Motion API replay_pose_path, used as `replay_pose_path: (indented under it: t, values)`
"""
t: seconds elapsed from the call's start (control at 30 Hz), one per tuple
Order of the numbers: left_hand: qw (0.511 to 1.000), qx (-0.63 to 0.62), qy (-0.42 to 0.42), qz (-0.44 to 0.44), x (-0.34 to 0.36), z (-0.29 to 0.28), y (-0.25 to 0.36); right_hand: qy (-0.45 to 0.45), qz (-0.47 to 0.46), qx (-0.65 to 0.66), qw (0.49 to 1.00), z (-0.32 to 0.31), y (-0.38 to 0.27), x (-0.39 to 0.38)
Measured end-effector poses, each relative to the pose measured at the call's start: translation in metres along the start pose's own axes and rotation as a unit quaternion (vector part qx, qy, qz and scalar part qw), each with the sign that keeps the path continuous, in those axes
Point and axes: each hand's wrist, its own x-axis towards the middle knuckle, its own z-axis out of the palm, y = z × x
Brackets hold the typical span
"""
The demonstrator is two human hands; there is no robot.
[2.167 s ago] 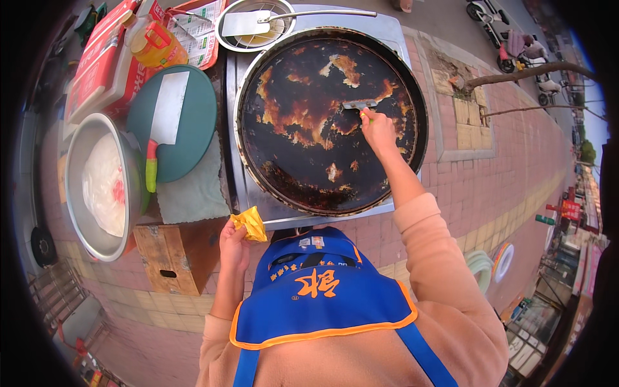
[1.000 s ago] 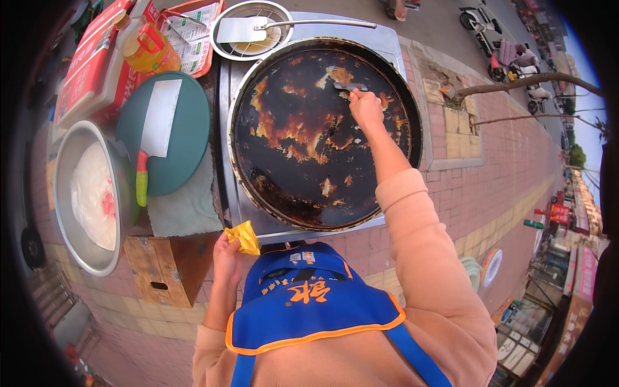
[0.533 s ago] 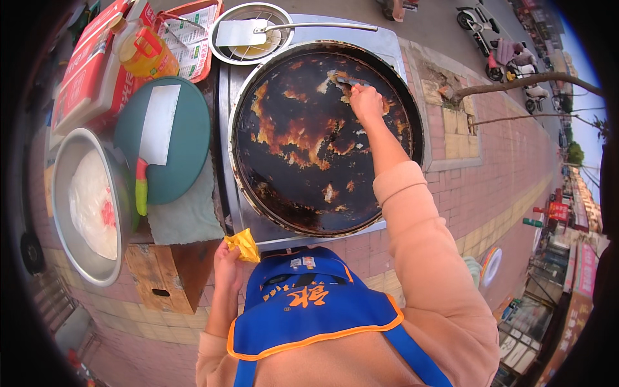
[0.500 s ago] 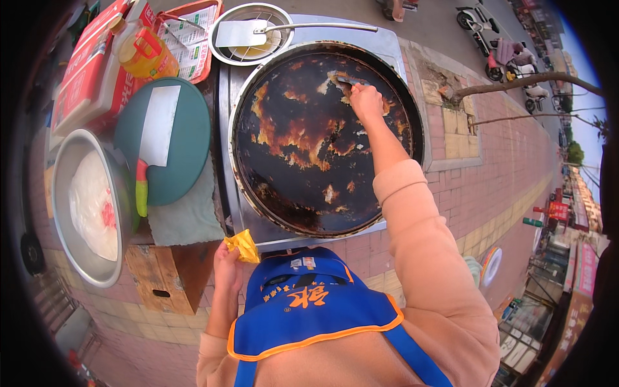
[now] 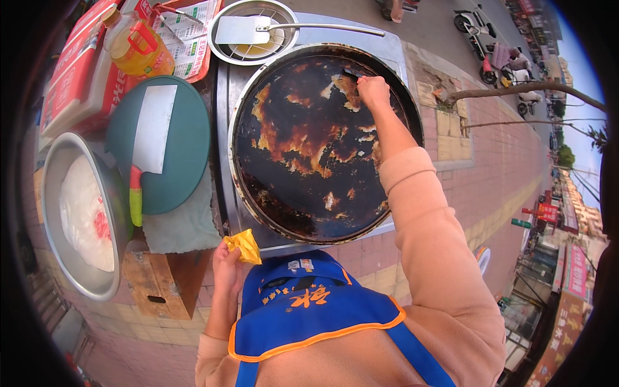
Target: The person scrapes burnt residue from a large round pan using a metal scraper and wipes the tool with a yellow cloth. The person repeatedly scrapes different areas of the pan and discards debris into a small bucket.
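Observation:
A wide round black griddle pan point(image 5: 277, 187) lies in front of me, its surface streaked with brown and pale residue. At its far right, my right hand point(image 5: 375, 92) is closed around a small dark scraper point(image 5: 350, 72), whose blade is against the pan. Most of the scraper's handle is hidden by my fingers. Off the pan's near left edge, my left hand point(image 5: 225, 267) grips a crumpled shiny yellow packet point(image 5: 244, 246).
On the left are a round green board point(image 5: 187, 148) with a cleaver point(image 5: 155, 132), a metal basin point(image 5: 116, 258) holding a white bag, and an oil bottle point(image 5: 138, 48). Behind the pan, a steel bowl point(image 5: 215, 40) carries a long-handled spatula point(image 5: 322, 28). A thin branch point(image 5: 516, 85) extends at right.
My right hand has shifted slightly to the right and away from me with the scraper. A brown patch of residue beside it now shows more. My left hand keeps the yellow packet almost in place.

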Motion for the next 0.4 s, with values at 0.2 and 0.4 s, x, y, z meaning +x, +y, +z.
replay_pose_path:
  t: [0.2, 0.4]
  values:
    - [1.0, -0.007, -0.011, 0.001, 0.008, 0.0, 0.002, -0.004, 0.006, -0.005, 1.0, -0.004, -0.006, 0.007]
    - [1.0, -0.02, 0.0, 0.002, 0.013, -0.001, 0.004, 0.014, 0.001, 0.012, 1.0, 0.003, -0.003, 0.008]
